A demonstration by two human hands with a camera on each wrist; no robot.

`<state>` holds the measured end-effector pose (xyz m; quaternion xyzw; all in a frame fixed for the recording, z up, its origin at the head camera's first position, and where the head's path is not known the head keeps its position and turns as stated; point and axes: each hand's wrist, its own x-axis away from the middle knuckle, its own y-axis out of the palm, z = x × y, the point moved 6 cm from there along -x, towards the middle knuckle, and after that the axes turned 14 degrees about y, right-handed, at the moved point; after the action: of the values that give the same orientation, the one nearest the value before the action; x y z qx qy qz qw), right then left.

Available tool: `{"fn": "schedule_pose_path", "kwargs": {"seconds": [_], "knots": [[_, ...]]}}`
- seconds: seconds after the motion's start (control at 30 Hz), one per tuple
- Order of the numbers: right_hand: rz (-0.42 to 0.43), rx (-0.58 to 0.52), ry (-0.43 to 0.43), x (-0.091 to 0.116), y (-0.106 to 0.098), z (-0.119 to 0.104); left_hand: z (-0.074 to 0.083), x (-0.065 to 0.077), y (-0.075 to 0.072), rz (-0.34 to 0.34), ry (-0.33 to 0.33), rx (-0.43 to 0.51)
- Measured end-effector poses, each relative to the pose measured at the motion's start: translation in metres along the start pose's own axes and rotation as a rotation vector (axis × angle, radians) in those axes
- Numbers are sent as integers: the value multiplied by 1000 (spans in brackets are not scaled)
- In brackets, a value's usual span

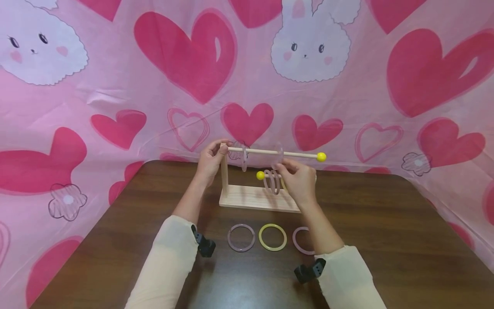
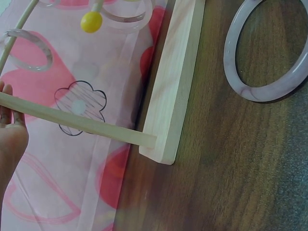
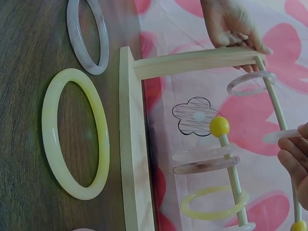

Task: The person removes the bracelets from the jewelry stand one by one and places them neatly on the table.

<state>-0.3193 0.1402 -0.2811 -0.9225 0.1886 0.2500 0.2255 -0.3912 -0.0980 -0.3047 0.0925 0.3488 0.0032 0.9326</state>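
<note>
A light wooden bangle stand (image 1: 247, 197) has an upper rod with a yellow ball (image 1: 321, 157) at its right end. My left hand (image 1: 209, 162) holds the top of its left post, thumb and fingers at the corner. With thumb and fingertips my right hand (image 1: 302, 179) pinches a pale translucent bangle (image 3: 281, 136), which encircles the upper rod. Nearer the left post, another pale bangle (image 1: 245, 161) hangs on that rod. Several bangles hang on the lower rod, among them a mauve one (image 3: 207, 166) and a yellow one (image 3: 211, 215); my right hand partly hides them in the head view.
In front of the stand, three bangles lie in a row on the dark wooden table (image 1: 154, 257): a purple one (image 1: 241, 249), a yellow one (image 1: 272, 249) and a pinkish one (image 1: 295, 241) partly behind my right forearm. A pink heart-print cloth (image 1: 254, 90) hangs behind the table.
</note>
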Motion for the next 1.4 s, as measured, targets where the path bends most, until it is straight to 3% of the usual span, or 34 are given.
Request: {"fn": "schedule_pose_path", "kwargs": {"seconds": [1.4], "knots": [[124, -8, 6, 4, -24, 16, 1, 2, 1, 0, 19, 5]]}}
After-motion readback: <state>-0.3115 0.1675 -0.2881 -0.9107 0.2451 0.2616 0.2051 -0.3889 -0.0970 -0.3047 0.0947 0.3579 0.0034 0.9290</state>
